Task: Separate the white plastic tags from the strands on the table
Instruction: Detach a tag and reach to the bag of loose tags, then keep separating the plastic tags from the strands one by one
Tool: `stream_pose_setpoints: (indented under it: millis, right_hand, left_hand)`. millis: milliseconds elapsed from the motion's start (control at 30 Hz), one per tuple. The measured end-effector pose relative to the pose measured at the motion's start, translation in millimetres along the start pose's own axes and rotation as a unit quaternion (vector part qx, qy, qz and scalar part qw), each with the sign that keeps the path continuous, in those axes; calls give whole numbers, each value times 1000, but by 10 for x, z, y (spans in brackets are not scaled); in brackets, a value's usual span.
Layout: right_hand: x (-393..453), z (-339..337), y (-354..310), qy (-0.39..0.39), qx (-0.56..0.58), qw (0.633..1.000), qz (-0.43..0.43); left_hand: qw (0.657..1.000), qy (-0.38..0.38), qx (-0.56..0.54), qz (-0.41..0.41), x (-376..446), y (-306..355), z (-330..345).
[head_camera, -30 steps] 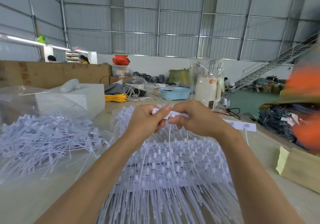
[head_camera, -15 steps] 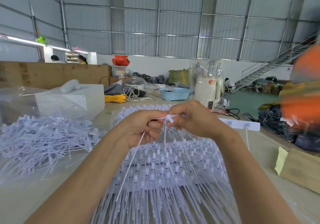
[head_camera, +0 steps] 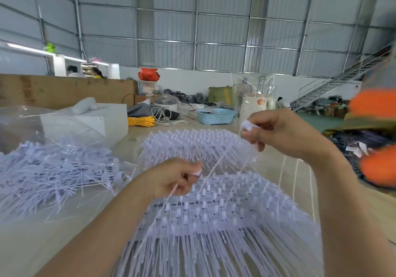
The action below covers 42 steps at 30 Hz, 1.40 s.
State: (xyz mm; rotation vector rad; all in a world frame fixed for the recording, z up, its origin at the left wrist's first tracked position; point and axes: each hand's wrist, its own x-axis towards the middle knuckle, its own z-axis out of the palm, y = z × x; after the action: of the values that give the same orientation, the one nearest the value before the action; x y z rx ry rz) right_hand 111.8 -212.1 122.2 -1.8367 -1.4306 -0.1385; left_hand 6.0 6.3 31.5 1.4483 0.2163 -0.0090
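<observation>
Since the earlier frame the hands have pulled apart: the left hand [head_camera: 171,178] pinches one thin white plastic strand [head_camera: 158,212] at lower centre, while the right hand [head_camera: 278,135] pinches a small white plastic tag [head_camera: 246,125] at upper right.

Single head-worn wide-angle view, looking forward and slightly down across the table [head_camera: 276,165]. Close on both hands: left hand [head_camera: 171,178] low centre, right hand [head_camera: 280,135] higher right. Warehouse wall fills the upper half.

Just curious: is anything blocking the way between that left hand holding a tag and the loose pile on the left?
Nothing visible does. The left hand pinches a white tag above the joined strands; the loose pile lies beside it, only bare table between.
</observation>
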Motion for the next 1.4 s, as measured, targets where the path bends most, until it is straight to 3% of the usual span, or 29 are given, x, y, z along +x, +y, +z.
stream_pose_setpoints:
  millis: [67, 233, 333, 400, 500, 567, 667, 800, 900, 967, 1133, 1400]
  right_hand:
    - [3, 1, -253, 23, -42, 998, -47]
    - [-165, -106, -831, 170, -99, 962, -190]
    - [-218, -117, -937, 107, -16, 969, -222]
    - [-159, -16, -895, 8, 5, 981, -193]
    - [2, 238, -683, -132, -48, 985, -102]
    - [127, 416, -496, -173, -93, 979, -60]
    - [231, 581, -326, -144, -58, 988, -10]
    - [240, 618, -207, -136, -8, 990, 26]
    - [251, 667, -191, -135, -30, 990, 23]
    - [262, 706, -192, -126, -45, 990, 33]
    - [253, 657, -121, -83, -36, 994, 62]
    - [255, 686, -53, -106, -65, 990, 60]
  left_hand:
    - [985, 77, 152, -39, 74, -191, 87]
    - [972, 130, 189, -46, 116, -252, 159]
    - [981, 118, 149, -47, 85, -158, 160]
    - [983, 129, 128, -20, 56, -55, 163]
    - [990, 106, 78, 59, -47, 136, 207]
    - [989, 98, 58, 96, -64, 227, 276]
    - [979, 169, 0, 117, -58, 301, 331]
    - [988, 106, -28, 107, -159, 317, 319]
    - [984, 70, 101, 131, -199, 293, 305]
    - [970, 98, 164, 150, -197, 273, 330]
    - [953, 191, 135, 191, -181, 305, 277]
    - [940, 211, 178, 201, -160, 292, 288]
